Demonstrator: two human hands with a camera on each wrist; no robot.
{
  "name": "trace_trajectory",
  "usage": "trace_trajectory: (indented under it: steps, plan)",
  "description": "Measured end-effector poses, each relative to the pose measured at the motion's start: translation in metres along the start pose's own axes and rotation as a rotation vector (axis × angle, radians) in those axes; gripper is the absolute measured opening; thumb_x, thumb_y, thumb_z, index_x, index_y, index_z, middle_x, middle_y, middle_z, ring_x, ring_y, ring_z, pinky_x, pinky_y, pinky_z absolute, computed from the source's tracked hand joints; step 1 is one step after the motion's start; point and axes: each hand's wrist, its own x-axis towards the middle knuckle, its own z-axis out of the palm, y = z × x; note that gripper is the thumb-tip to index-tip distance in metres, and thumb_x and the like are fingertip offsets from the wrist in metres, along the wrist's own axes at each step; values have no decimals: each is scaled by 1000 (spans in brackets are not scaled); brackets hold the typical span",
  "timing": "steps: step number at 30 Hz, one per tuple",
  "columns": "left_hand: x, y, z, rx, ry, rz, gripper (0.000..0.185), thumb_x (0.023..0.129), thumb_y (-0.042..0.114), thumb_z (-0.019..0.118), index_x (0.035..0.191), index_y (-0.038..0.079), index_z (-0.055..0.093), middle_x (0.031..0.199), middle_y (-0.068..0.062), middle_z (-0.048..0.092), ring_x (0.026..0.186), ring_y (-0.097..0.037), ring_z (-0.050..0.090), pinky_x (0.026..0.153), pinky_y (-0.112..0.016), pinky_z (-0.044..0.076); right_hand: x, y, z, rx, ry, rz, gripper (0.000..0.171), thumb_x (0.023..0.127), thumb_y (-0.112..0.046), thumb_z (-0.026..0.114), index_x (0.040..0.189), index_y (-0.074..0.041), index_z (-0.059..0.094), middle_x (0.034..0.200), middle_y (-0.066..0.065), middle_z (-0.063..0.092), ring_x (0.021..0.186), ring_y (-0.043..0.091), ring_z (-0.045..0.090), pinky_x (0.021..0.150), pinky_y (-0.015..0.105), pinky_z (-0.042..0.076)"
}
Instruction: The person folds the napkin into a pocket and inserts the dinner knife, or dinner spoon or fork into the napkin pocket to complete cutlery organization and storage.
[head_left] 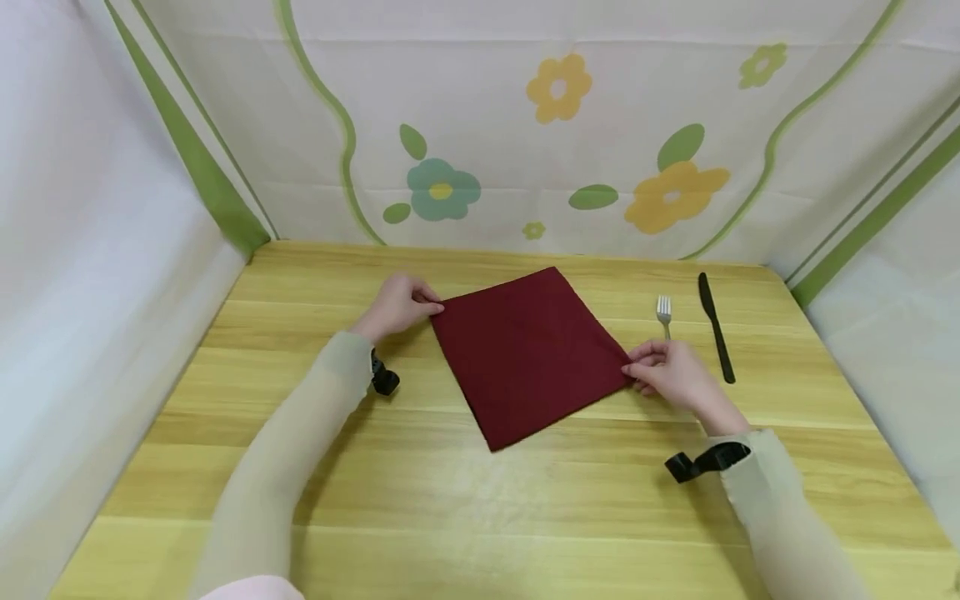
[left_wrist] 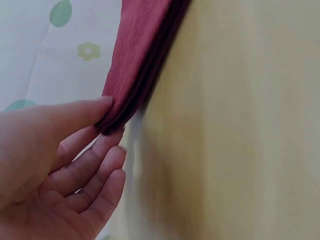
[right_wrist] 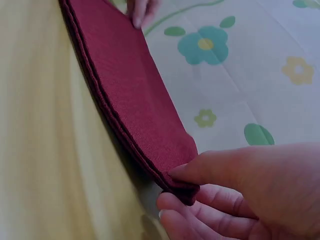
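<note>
A dark red folded napkin [head_left: 528, 354] lies like a diamond on the wooden table [head_left: 465, 500]. My left hand [head_left: 397, 304] pinches its left corner, thumb on top and fingers beneath, as the left wrist view shows at the napkin [left_wrist: 137, 55] and the left hand [left_wrist: 65, 160]. My right hand [head_left: 667, 371] pinches the right corner; in the right wrist view the thumb lies on the napkin [right_wrist: 132, 105] and the right hand [right_wrist: 240, 200] has fingers under its layered edge. The left hand's fingertips [right_wrist: 141, 12] show at the far corner.
A silver fork [head_left: 663, 313] and a black knife [head_left: 716, 327] lie to the right of the napkin, just beyond my right hand. Flowered cloth walls [head_left: 525, 125] close in the table at the back and on both sides. Black wrist straps [head_left: 705, 461] sit on both forearms.
</note>
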Motion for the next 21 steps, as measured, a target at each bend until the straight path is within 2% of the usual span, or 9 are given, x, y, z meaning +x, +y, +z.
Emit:
trace_trajectory:
  steps: [5,8,16,21]
  plan:
    - [-27,-2,0,8,-22,-3,11,95,17,76,100,8,78,93,-3,72,84,-20,64,73,-36,52,24,-5,-15,-155,44,-54,28,96,-13,74,114,7,70,91,13,75,76,26,72,63,31,58]
    - [-43,-1,2,9,-25,5,10,94,17,77,99,8,78,90,-1,72,82,-19,65,73,-35,53,39,-9,-20,-209,55,-75,26,97,-15,73,113,5,73,91,13,75,79,29,72,62,28,55]
    - [-79,4,11,-49,-48,13,8,91,12,80,96,7,77,85,0,72,78,-16,67,70,-31,55,80,-13,-24,-227,81,-59,28,98,-25,72,115,-3,76,98,12,75,86,25,69,67,30,51]
    - [-96,12,19,-23,-37,32,7,89,13,81,92,9,76,83,3,71,75,-12,67,68,-30,56,106,-18,-21,-202,108,-50,29,98,-25,71,117,-3,75,105,14,73,89,25,66,70,29,51]
